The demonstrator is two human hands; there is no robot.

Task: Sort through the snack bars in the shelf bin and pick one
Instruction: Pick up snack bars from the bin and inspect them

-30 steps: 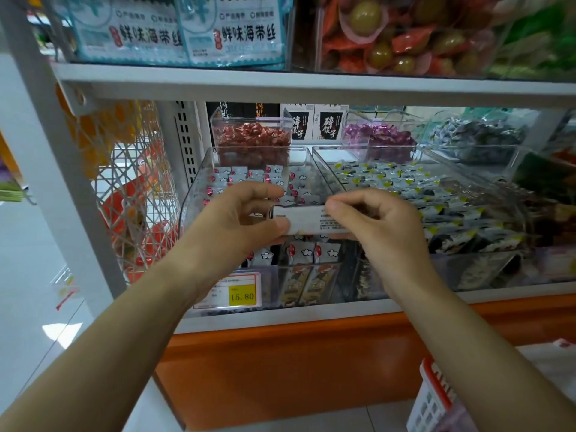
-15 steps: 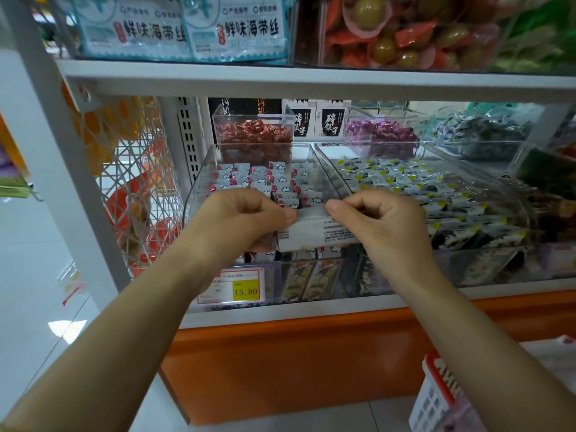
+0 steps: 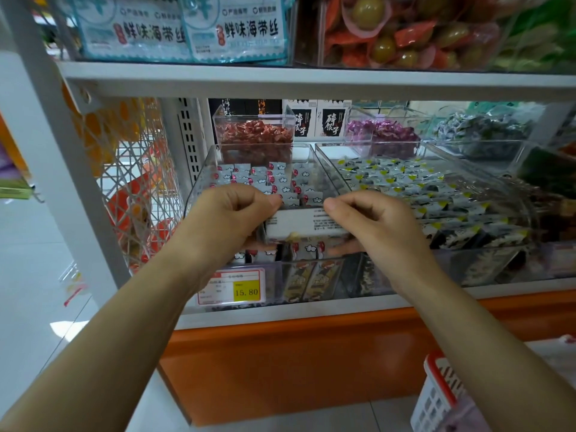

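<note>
- The snack bar (image 3: pixel 299 224) sits at the centre of the frame, held level just above the front end of the clear shelf bin (image 3: pixel 201 179). Its pale printed back is turned up toward the camera.
- The left hand (image 3: pixel 230 219) has its grip pinched on the bar's left end, thumb on top and fingers curled beneath.
- The right hand (image 3: pixel 371 226) does the same at the right end. Its thumb lies over the small print, and the fingertips (image 3: pixel 343 248) show under the wrapper.
- The bar looks light, flat and fairly stiff for its length, since it spans the gap between the two grips without sagging.
- The wrapper is probably a smooth film, so a pinch on the flat faces may slide. The crimped end seals should give a surer hold.
- The contents may snap or crumble if the two grips twist against each other, so it probably wants gentle pressure and no bending.
- One grip across the middle, thumb on one face and fingers on the other, should be enough to carry it off.
- The loose bars (image 3: pixel 280 182) left in the bin lie overlapping and will likely shift when touched.
- A price tag (image 3: pixel 232 286) is fixed below the bin, and a basket (image 3: pixel 436 397) shows at lower right.
</note>
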